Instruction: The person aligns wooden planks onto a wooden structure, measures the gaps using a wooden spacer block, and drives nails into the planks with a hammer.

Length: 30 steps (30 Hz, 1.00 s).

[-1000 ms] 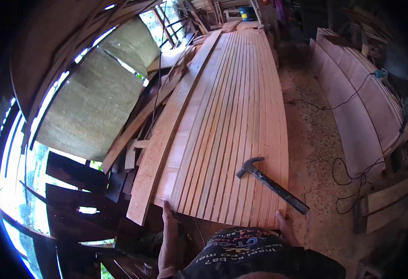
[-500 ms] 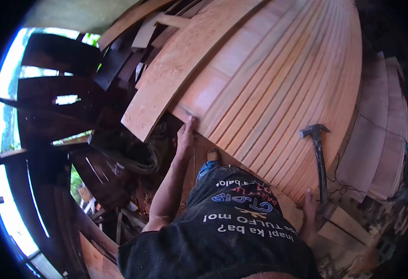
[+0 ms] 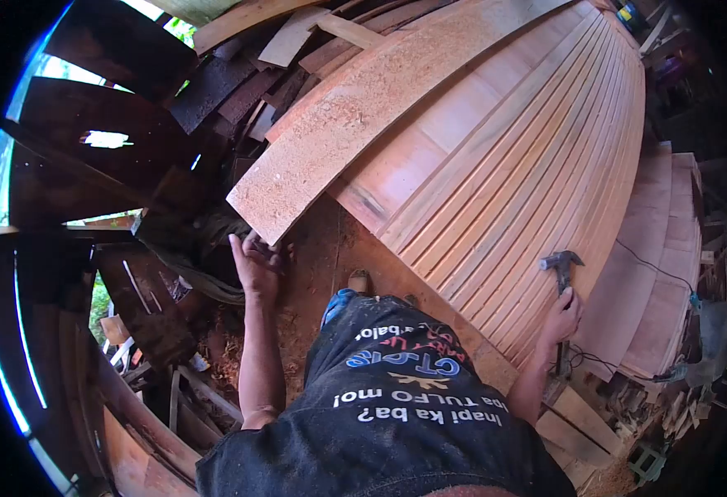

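A claw hammer (image 3: 561,262) lies over the right part of the planked panel (image 3: 504,224), its head up on the narrow strips. My right hand (image 3: 562,319) is closed around its dark handle. At the near end of a long, curved wooden board (image 3: 330,141) is my left hand (image 3: 260,265). One finger or the thumb stretches out to the left, apart from the others. The other fingers bend beside or just under the board's corner, partly in shadow; I cannot tell if they touch it. Sawdust or wood shavings cover the board's upper face.
Wide plywood sheets (image 3: 641,273) stand right of the panel, with a dark cable running over them. Scrap wood (image 3: 583,422) lies at the lower right. Loose planks (image 3: 355,50) pile up behind the curved board. A dark cloth (image 3: 190,257) hangs at the left.
My left hand has left the panel's edge and moved left to the curved board's end. My right hand has moved up and closed on the hammer's handle. The view has shifted.
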Available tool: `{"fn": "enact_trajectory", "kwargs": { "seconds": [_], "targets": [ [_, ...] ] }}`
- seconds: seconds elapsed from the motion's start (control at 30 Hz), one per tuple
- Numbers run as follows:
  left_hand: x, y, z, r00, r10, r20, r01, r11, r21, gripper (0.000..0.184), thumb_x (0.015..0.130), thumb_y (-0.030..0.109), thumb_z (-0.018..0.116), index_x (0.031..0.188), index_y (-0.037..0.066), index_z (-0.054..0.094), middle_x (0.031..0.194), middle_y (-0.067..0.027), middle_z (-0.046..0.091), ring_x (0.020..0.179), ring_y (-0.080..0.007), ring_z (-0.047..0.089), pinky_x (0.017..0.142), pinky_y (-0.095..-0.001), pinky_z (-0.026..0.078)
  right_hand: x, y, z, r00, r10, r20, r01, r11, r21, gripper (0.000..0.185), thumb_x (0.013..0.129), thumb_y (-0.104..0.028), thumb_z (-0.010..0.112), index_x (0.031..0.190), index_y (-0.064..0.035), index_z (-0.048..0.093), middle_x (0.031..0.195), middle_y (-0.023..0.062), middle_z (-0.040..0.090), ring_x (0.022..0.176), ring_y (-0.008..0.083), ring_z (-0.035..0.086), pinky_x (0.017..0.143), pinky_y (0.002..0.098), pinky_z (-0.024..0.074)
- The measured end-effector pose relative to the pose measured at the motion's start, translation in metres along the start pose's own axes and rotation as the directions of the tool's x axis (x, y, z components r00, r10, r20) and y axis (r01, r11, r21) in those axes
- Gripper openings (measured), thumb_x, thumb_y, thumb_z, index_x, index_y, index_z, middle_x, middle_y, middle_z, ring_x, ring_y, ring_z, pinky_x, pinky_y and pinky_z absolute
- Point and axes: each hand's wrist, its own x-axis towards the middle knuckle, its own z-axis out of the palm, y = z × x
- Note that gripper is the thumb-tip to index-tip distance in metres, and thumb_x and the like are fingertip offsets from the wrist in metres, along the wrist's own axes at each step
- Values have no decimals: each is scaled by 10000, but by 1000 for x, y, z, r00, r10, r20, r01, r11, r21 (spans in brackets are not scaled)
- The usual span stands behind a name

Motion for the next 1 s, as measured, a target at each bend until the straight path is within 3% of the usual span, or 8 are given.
{"fn": "enact_trajectory", "kwargs": {
  "seconds": [0.2,0.4,0.5,0.53,0.6,0.7,0.87,1.0],
  "targets": [
    [-6,11,38,972,145,-184,-107,973,204,441,985,461,469,1249,118,556,1051,20,660,820,-121,625,609,-222,404,-2,-4,-6,997,64,-50,-61,997,53,338,954,-348,560,1020,-46,696,1060,130,671,985,318,629,830,424,496],
    [15,7,24,976,127,-175,-96,979,179,444,972,407,525,1280,87,539,1150,-24,629,1036,-146,584,790,-280,434,-5,2,-2,992,115,-59,-106,985,133,364,962,-356,549,1065,-32,681,1078,139,670,971,330,634,828,421,495],
    [13,12,9,824,566,-37,-323,522,789,487,948,380,578,1295,43,519,1171,-77,615,1076,-197,567,883,-342,435,-8,5,-2,996,77,-40,-71,987,144,367,972,-352,531,1069,-30,677,1075,142,670,954,334,640,817,424,495],
    [0,17,16,669,715,205,-432,149,889,559,894,347,649,1320,25,485,1230,-149,571,1108,-277,557,936,-389,433,-8,2,-5,996,85,-28,-80,986,145,362,977,-345,522,1057,-28,679,1070,140,672,946,334,642,812,425,496],
    [-33,36,34,560,539,629,-370,-518,772,739,726,370,771,1333,74,470,1404,-174,440,1261,-389,428,1007,-490,378,-3,-3,-8,993,113,-35,-108,986,127,356,980,-340,515,1041,-31,681,1064,135,674,941,330,646,804,424,498],
    [-39,24,44,602,332,726,-421,-641,642,864,616,382,841,1333,60,483,1435,-182,432,1318,-378,391,951,-504,358,-1,2,-6,989,126,-78,-118,988,98,350,970,-339,527,1007,-27,681,1048,137,673,936,328,642,799,428,498],
    [3,6,37,411,442,797,-329,-744,582,513,789,121,592,1298,99,537,1344,-103,505,1235,-300,474,891,-445,377,-5,9,3,980,158,-122,-143,982,126,340,951,-334,542,929,-30,693,1019,136,676,929,331,637,799,448,491],
    [-15,17,50,421,415,807,-343,-750,565,475,795,134,610,1268,123,563,1286,-84,540,1209,-271,495,846,-429,387,-5,7,1,976,190,-104,-172,973,156,326,950,-332,543,925,-47,700,1028,124,679,936,320,640,794,439,493]
  ]
}}
